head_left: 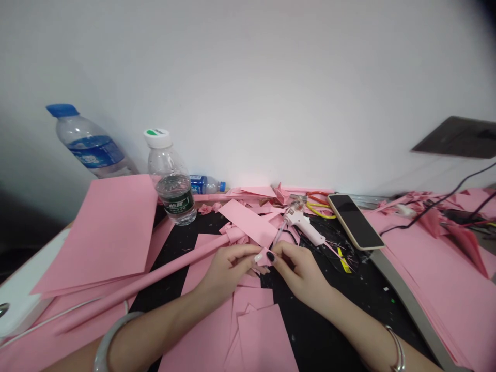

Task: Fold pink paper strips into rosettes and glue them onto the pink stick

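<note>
My left hand point(228, 266) and my right hand point(298, 274) meet over a black cutting mat point(321, 305), their fingertips pinching a small piece of pink paper point(264, 257) between them. A long rolled pink paper tube point(147, 283) runs from near my left hand down to the lower left. Just beyond my right hand lies a white and pink hot glue gun point(302, 225) with a clear glue stick point(277, 234) pointing toward my fingers. Its tip is hidden from this angle.
Loose pink sheets point(101, 232) and scraps cover the desk, with a thick stack point(437, 279) at right. A smartphone point(354, 222), red-and-yellow-handled pliers point(320, 206), and plastic water bottles point(170, 178) stand along the white wall. Black cables cross the right side.
</note>
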Available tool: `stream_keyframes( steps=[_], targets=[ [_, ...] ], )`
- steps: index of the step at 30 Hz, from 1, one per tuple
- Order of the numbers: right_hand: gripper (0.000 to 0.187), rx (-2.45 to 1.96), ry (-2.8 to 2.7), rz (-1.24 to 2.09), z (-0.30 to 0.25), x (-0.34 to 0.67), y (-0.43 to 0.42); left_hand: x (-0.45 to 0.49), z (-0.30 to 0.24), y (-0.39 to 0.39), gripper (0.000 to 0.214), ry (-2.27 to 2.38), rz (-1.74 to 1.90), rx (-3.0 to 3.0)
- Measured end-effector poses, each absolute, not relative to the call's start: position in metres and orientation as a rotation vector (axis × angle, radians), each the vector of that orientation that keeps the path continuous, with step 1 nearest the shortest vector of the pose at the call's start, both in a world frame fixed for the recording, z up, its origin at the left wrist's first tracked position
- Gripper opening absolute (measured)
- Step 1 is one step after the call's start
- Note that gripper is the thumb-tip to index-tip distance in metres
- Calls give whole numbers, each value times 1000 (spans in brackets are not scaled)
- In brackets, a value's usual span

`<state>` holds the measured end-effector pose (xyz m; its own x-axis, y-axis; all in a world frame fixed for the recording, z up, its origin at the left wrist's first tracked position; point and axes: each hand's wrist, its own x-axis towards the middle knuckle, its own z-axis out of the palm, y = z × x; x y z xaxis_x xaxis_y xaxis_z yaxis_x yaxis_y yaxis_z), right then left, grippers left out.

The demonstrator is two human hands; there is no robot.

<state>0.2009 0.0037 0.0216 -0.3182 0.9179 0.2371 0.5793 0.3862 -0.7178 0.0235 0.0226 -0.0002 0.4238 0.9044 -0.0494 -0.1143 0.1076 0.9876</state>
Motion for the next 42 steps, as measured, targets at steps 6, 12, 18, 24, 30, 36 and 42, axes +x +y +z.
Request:
stream_keyframes(
  steps=[6,12,18,24,30,36,42],
  targets=[
    [18,-1305,-1969,776,19,200,1,21,-7,21,22,1002,1031,1296],
    [21,-1307,-1901,797,14,197,-4,17,-11,21,25,967,1066,1458],
    [22,-1301,-1919,780,16,195,-3,20,-1,17,23,1001,1055,1498],
    [22,-1298,-1950,753,18,194,-5,20,4,17,21,1010,1090,1585],
    [23,-1310,-1960,746,18,194,-5,20,2,16,24,1019,1109,1605],
    [23,-1306,-1965,746,19,194,-5,21,3,16,29,999,1078,1557],
    [23,-1305,-1970,746,20,193,-6,21,4,16,26,986,1101,1632]
  ],
)
